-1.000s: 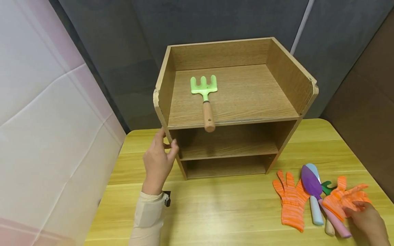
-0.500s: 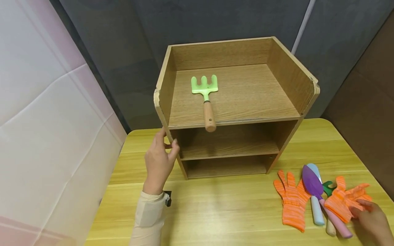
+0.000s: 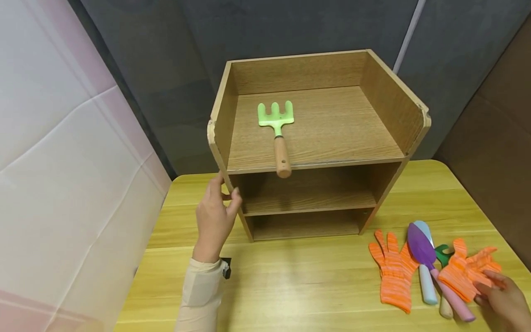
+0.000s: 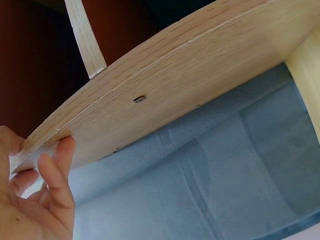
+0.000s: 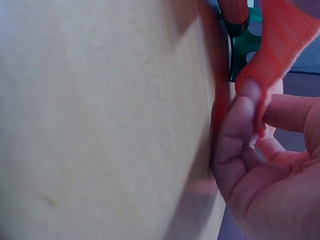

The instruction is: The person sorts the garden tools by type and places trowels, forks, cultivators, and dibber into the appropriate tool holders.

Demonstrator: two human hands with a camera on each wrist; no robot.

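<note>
My left hand (image 3: 213, 221) grips the left side panel of a small wooden shelf unit (image 3: 311, 163), thumb at the panel's front edge. In the left wrist view, the fingers (image 4: 62, 155) lie against that panel (image 4: 150, 95). At the lower right, my right hand (image 3: 504, 297) pinches the cuff of a crumpled orange knit glove (image 3: 462, 274) between thumb and fingers, as the right wrist view shows with the glove (image 5: 280, 40) hanging over a green metal tool (image 5: 242, 47). A light green hand fork (image 3: 275, 121) with a wooden handle lies on the shelf's top board, handle overhanging its front.
Another orange glove (image 3: 394, 279) lies flat in front of the shelf's right side. Between the gloves are a purple trowel (image 3: 421, 244) with a pink handle, a light blue tool (image 3: 427, 285) and a pale wooden handle (image 3: 445, 308). A dark wall (image 3: 311, 27) stands behind the shelf.
My right hand has shifted very slightly, its fingers staying at the glove's cuff. My left hand keeps its hold on the shelf panel. The hand fork has not moved on the shelf.
</note>
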